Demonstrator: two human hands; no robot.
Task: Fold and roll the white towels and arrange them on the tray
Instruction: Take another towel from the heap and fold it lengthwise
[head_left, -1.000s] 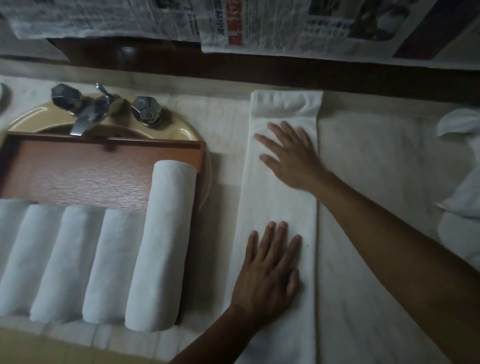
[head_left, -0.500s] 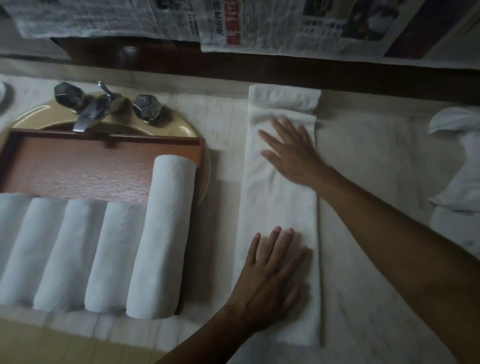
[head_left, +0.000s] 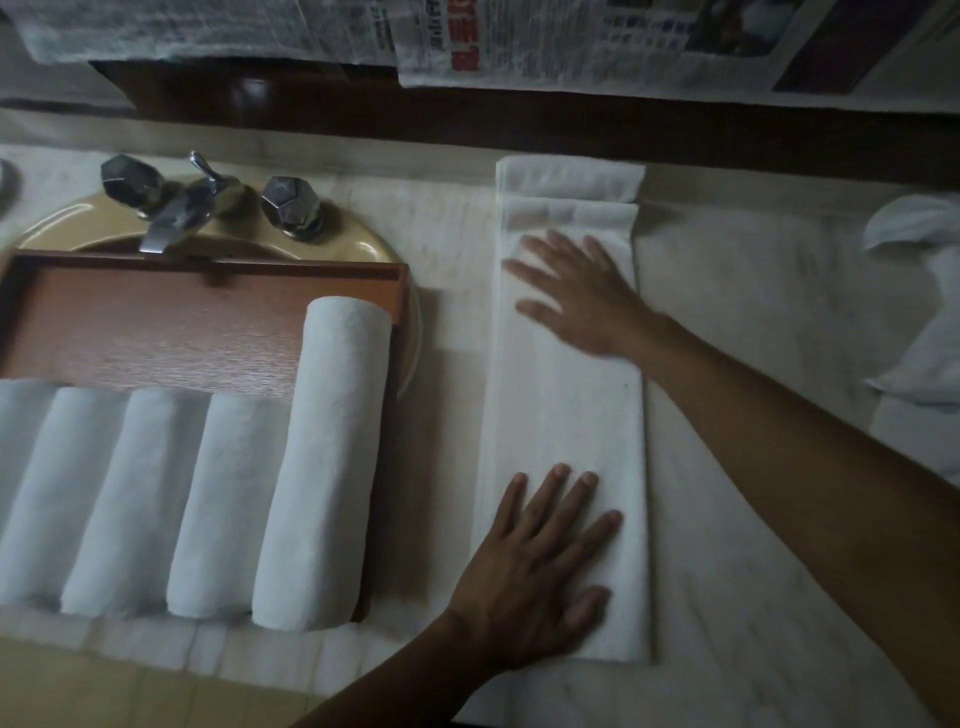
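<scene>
From the head camera we see the left hand (head_left: 535, 571), its grip wide, fingers straight and flat on the near end of the long folded towel (head_left: 571, 415). The right hand (head_left: 582, 296), grip equally wide, presses on its far half. The towel lies on the pale bench (head_left: 753, 519), right of the wooden tray (head_left: 156, 322) carrying rolled towels (head_left: 332, 467). Newspaper (head_left: 519, 41) along the far edge bears red print too blurred to read. A faucet (head_left: 176, 208) stands at the tan sink (head_left: 337, 249).

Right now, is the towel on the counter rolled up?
No, the folded towel lies flat as a long strip under the left hand and right hand.
</scene>
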